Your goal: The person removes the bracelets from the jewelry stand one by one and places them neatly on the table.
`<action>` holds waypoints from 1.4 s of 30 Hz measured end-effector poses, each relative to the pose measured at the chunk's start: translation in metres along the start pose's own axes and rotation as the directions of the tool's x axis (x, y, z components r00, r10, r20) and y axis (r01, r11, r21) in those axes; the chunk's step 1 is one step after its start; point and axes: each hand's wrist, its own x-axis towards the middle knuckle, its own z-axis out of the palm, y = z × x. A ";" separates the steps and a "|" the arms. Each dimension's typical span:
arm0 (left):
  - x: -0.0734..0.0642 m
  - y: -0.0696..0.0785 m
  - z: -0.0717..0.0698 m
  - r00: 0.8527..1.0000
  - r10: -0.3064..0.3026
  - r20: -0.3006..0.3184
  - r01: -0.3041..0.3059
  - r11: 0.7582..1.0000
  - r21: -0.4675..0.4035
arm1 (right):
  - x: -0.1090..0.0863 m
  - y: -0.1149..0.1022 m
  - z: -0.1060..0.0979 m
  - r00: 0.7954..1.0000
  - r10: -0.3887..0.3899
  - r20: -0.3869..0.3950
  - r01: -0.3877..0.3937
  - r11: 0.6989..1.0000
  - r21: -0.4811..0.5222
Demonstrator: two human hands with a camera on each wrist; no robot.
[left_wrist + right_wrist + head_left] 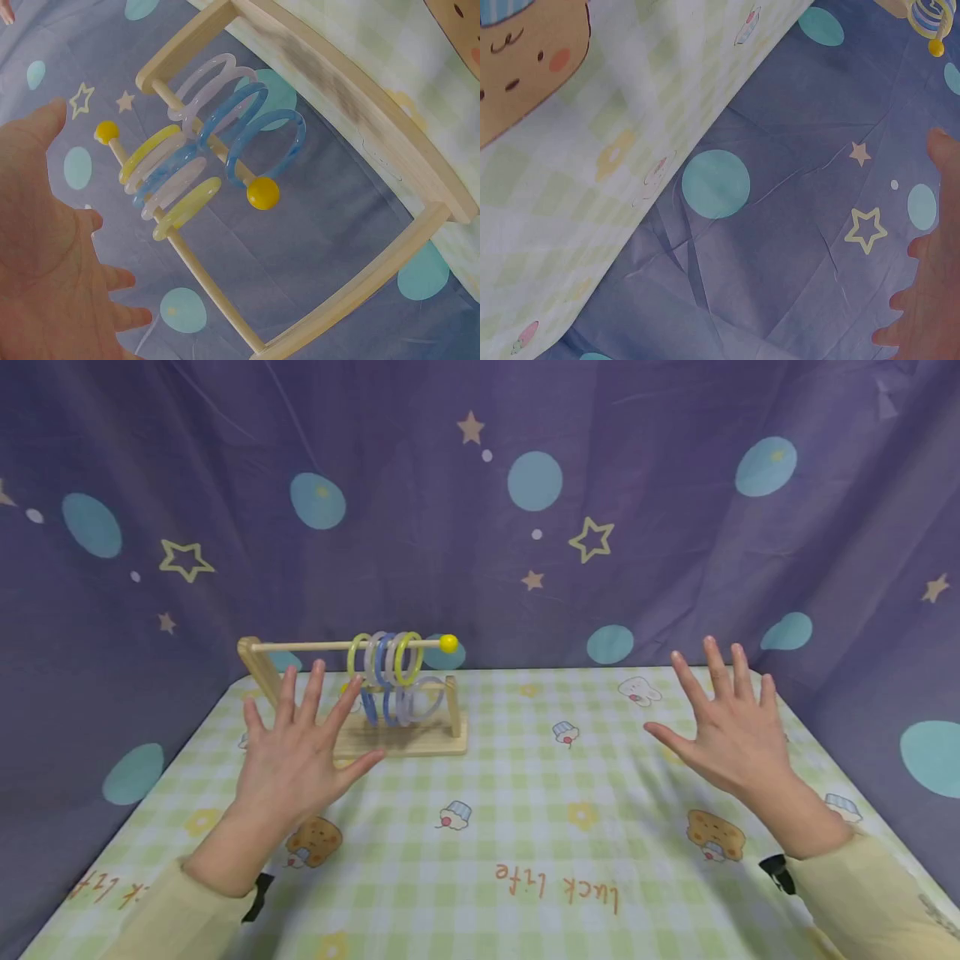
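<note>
My left hand point(292, 760) is held up with its fingers spread, in front of a wooden ring rack point(442, 745). It overlaps the rack's left part in the head view and holds nothing. Two rods, each tipped with a yellow ball point(263, 193), carry the rings. On the upper rod hang yellow, pale and blue rings point(408, 658). Pale rings and blue rings point(266, 148) hang on the lower rod. On the right side my right hand point(735, 739) is also raised with fingers spread, apart from the rack and holding nothing.
A green-and-white checked cloth point(525, 793) with printed cupcakes, flowers and bears covers the table. Behind and beside it hangs a purple curtain point(420, 527) with stars and teal dots. A black strap point(778, 874) shows at the right sleeve.
</note>
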 end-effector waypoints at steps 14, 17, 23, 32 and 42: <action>-0.005 -0.004 -0.003 1.000 0.002 0.002 -0.002 1.000 -0.002 | 0.003 -0.005 0.002 0.999 -0.027 -0.027 0.027 1.000 0.002; -0.006 -0.005 -0.002 1.000 -0.002 0.005 0.002 1.000 0.003 | 0.003 -0.005 0.002 0.999 -0.031 -0.032 0.031 1.000 -0.005; -0.006 -0.007 -0.001 1.000 -0.008 -0.005 0.008 1.000 -0.012 | 0.006 -0.007 0.001 0.999 -0.035 -0.041 0.035 0.999 -0.007; -0.003 -0.010 0.002 1.000 0.012 -0.020 -0.012 1.000 0.006 | 0.013 -0.011 -0.003 0.999 -0.035 -0.033 0.034 0.999 -0.007; 0.003 -0.019 0.001 1.000 -0.026 0.006 0.026 1.000 -0.006 | 0.019 -0.022 0.001 0.998 -0.055 -0.006 0.056 0.998 0.002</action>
